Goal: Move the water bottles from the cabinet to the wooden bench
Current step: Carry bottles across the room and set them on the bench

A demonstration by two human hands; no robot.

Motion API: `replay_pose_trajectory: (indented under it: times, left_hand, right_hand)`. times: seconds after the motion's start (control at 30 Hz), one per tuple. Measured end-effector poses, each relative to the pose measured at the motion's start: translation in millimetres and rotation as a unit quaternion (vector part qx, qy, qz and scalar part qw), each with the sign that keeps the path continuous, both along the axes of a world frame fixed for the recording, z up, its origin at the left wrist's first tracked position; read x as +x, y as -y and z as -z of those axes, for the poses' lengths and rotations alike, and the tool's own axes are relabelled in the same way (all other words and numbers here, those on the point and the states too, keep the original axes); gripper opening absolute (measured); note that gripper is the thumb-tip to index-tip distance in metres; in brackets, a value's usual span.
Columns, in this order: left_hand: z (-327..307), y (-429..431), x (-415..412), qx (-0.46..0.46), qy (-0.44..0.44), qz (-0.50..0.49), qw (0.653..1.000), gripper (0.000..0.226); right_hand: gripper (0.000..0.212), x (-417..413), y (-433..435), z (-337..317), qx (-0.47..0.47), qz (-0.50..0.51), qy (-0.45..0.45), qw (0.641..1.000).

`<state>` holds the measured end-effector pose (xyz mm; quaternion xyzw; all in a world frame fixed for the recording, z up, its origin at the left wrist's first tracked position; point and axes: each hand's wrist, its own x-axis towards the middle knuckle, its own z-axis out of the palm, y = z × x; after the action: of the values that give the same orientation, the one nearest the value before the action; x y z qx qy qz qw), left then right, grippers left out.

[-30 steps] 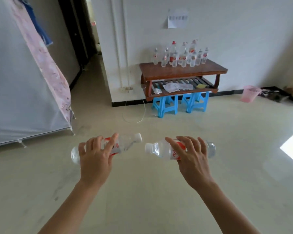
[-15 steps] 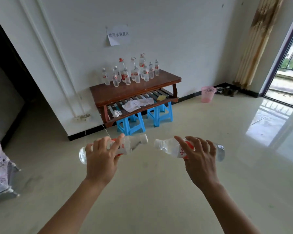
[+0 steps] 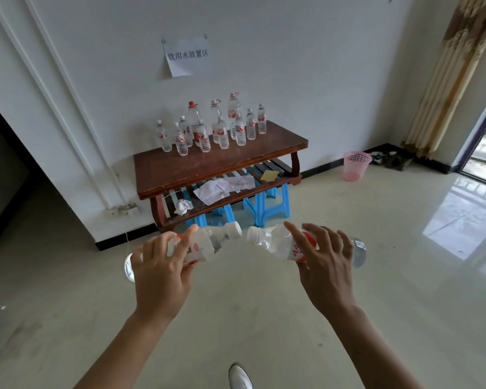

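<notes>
My left hand (image 3: 160,273) grips a clear water bottle (image 3: 208,242) with a red-and-white label, held sideways with its white cap pointing right. In my right hand (image 3: 327,268) lies a second clear bottle (image 3: 275,242), also sideways, its cap pointing left. The two caps nearly touch in front of me. Ahead stands the dark wooden bench (image 3: 208,167) against the white wall. Several water bottles (image 3: 213,127) stand upright along its back edge. The cabinet is out of view.
Crumpled papers (image 3: 222,188) and a yellow card lie on the bench's slatted lower shelf. Two blue plastic stools (image 3: 267,206) sit under it. A pink wastebasket (image 3: 355,165) stands to the right near a curtain and an open door. A paper sign (image 3: 187,56) hangs above.
The view has swung right and closed in on the bench, which now looks larger and nearer. Both hands still hold their bottles sideways in the same pose.
</notes>
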<state>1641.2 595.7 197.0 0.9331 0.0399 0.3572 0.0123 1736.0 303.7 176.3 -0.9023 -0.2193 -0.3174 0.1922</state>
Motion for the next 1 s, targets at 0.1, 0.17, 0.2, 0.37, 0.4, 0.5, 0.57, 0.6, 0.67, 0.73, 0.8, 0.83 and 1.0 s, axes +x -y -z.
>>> replay_pose_trajectory:
  times: [0.1, 0.17, 0.2, 0.37, 0.4, 0.5, 0.57, 0.6, 0.67, 0.73, 0.8, 0.83, 1.0]
  left_hand:
    - [11, -19, 57, -0.009, 0.004, 0.000, 1.000, 0.057]
    - [18, -38, 105, -0.013, 0.007, -0.006, 1.000, 0.058]
    - [18, -48, 131, -0.020, 0.006, -0.010, 1.000, 0.059]
    - [7, -81, 241, -0.063, 0.005, -0.011, 0.998, 0.076]
    - [2, -91, 266, -0.057, 0.008, -0.002, 0.998, 0.078]
    - [-4, -114, 319, -0.052, 0.006, -0.002, 0.999, 0.080]
    - [-2, -127, 353, -0.059, 0.004, -0.006, 0.998, 0.080]
    - [0, -132, 370, -0.061, 0.003, -0.006, 0.998, 0.080]
    - [9, -148, 406, -0.072, -0.001, 0.002, 0.997, 0.079]
    - [18, -163, 438, -0.082, -0.005, -0.002, 0.997, 0.077]
    - [27, -179, 475, -0.107, -0.016, -0.008, 0.994, 0.076]
    - [33, -190, 505, -0.122, -0.022, -0.012, 0.992, 0.075]
    - [43, -250, 616, -0.168, -0.043, -0.072, 0.982, 0.074]
  right_hand:
    - [0.097, 64, -22, 7, -0.010, -0.029, -0.001, 1.000]
    - [0.095, 112, -39, 10, -0.026, -0.042, 0.006, 0.999]
    - [0.094, 137, -47, 9, -0.031, -0.045, 0.008, 0.998]
    - [0.091, 248, -82, -3, -0.037, -0.046, 0.003, 0.998]
    - [0.092, 275, -92, -8, -0.034, -0.050, 0.006, 0.998]
    - [0.097, 323, -113, -17, -0.029, -0.034, -0.007, 0.999]
    - [0.100, 359, -128, -15, -0.026, -0.029, -0.019, 0.999]
    - [0.101, 378, -137, -14, -0.029, -0.033, -0.021, 0.999]
    - [0.103, 423, -157, -6, -0.026, -0.045, -0.028, 0.998]
    - [0.105, 461, -177, 1, -0.025, -0.050, -0.049, 0.997]
    - [0.104, 503, -200, 8, -0.021, -0.057, -0.062, 0.996]
    - [0.102, 535, -217, 15, -0.014, -0.068, -0.067, 0.995]
    - [0.099, 661, -286, 25, -0.005, -0.122, -0.111, 0.986]
